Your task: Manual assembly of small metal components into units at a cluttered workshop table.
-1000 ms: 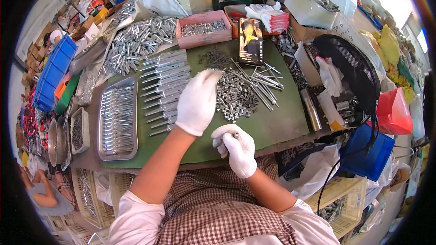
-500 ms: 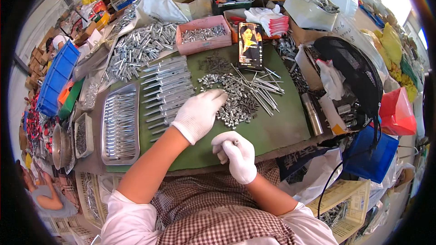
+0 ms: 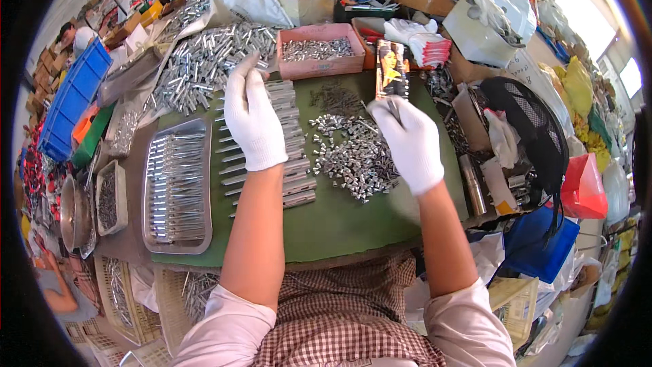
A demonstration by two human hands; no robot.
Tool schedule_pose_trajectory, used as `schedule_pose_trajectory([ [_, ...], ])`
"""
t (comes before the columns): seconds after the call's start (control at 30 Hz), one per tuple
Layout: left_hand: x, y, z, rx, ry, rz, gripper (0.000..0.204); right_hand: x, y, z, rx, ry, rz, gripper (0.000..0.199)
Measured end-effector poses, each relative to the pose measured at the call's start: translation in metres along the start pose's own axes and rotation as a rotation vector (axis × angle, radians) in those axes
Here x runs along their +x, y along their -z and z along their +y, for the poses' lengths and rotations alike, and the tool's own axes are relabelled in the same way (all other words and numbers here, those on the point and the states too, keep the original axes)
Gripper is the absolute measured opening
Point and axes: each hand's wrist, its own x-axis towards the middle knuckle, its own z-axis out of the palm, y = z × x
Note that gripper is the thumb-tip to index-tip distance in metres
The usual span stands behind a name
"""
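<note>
My left hand (image 3: 252, 117), in a white glove with bare fingertips, reaches over the far end of a row of silver metal tubes with thin rods (image 3: 293, 178). Its fingers are apart, near a large heap of loose metal tubes (image 3: 204, 61). On the right, my gloved right hand (image 3: 411, 144) covers most of the thin-rod pile. Its fingers are closed at the tips, where something narrow and dark shows; its kind I cannot make out. Small silver fittings (image 3: 348, 163) lie between the hands, and dark small pins (image 3: 336, 97) lie beyond them on the green mat (image 3: 339, 231).
A metal tray (image 3: 206, 245) of assembled rods stands left. A pink bin (image 3: 319, 66) of small parts is at the back. A phone (image 3: 392, 68) stands behind my right hand. White-red gloves (image 3: 424, 41), a black mesh bag (image 3: 526, 109) and a steel cylinder (image 3: 472, 185) edge the right side.
My left hand has moved from the small fittings up and left toward the tube heap. My right hand has gone from the near mat edge forward and right, onto the thin rods.
</note>
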Motion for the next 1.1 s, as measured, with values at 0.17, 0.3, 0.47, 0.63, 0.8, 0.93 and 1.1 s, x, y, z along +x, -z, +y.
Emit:
schedule_pose_trajectory([
  [0.17,0.000,-0.004,0.005,-0.091,0.030,0.070,0.031,0.072,-0.051,0.030,-0.419,0.264,-0.153,0.019],
  [0.3,0.006,-0.001,-0.004,-0.076,0.013,0.095,0.032,0.098,-0.093,0.018,-0.681,0.190,-0.399,0.022],
  [0.47,0.009,0.001,-0.001,-0.074,0.020,0.090,0.028,0.108,-0.113,-0.007,-0.888,0.049,-0.611,0.025],
  [0.63,0.011,-0.006,-0.010,-0.099,-0.008,0.096,0.030,0.106,-0.112,0.001,-0.931,0.076,-0.635,0.022],
  [0.8,0.008,-0.005,-0.014,-0.090,-0.012,0.036,0.030,0.093,-0.087,0.010,-0.848,0.103,-0.586,0.023],
  [0.93,0.000,-0.006,-0.004,0.039,0.069,-0.279,0.028,0.079,-0.033,0.011,-0.498,0.061,-0.600,0.024],
  [1.1,-0.016,-0.016,0.007,0.150,-0.052,-0.805,0.029,0.060,-0.008,0.020,-0.152,-0.062,-0.512,0.026],
])
